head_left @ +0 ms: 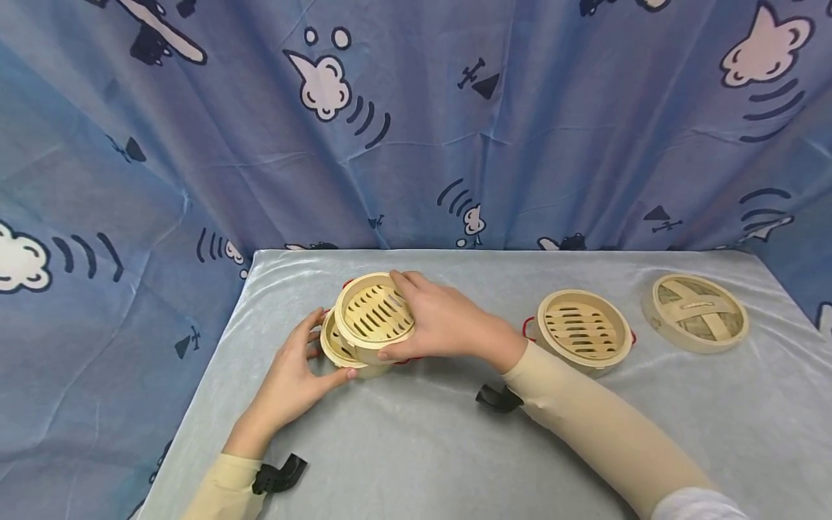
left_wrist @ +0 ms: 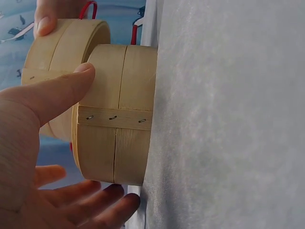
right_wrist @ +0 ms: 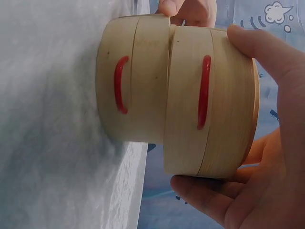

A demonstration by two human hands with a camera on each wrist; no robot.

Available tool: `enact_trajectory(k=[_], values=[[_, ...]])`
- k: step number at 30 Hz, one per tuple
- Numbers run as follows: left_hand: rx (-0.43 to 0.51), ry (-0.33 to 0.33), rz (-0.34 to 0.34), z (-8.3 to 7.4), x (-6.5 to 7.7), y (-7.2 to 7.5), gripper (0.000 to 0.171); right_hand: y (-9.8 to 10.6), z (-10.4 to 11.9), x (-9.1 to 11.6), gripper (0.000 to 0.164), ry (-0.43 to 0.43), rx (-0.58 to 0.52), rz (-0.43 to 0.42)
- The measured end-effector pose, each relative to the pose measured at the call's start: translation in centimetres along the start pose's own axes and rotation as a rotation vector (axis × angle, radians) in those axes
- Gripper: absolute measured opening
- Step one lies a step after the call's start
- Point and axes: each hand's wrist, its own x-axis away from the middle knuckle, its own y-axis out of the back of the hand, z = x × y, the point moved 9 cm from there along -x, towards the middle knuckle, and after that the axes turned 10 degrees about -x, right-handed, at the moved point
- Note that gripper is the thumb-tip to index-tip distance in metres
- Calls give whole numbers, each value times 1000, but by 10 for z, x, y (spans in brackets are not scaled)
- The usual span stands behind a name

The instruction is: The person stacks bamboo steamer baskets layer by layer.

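Note:
My right hand (head_left: 445,318) grips a round bamboo steamer basket (head_left: 372,312) with a slatted base, thumb on the near side and fingers over the far side. This upper basket sits off-centre over a second bamboo steamer basket (head_left: 330,345), shifted to the right and slightly tilted. In the right wrist view, red handles show on both the upper basket (right_wrist: 228,100) and the lower basket (right_wrist: 150,81). My left hand (head_left: 289,375) spans the lower basket from the left, its thumb at the rim and its fingers round the far side.
On the grey cloth-covered table (head_left: 416,448), a third steamer basket (head_left: 581,328) with red handles stands right of my right hand. Farther right lies a woven bamboo lid (head_left: 698,312) with a strap handle. A blue patterned curtain (head_left: 416,144) hangs behind the table.

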Motion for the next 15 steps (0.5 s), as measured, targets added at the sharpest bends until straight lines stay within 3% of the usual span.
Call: enact_trajectory(k=[15], values=[[0,-87,-57,-4,0,3,122,-10,14,-16,136,24,22,28]])
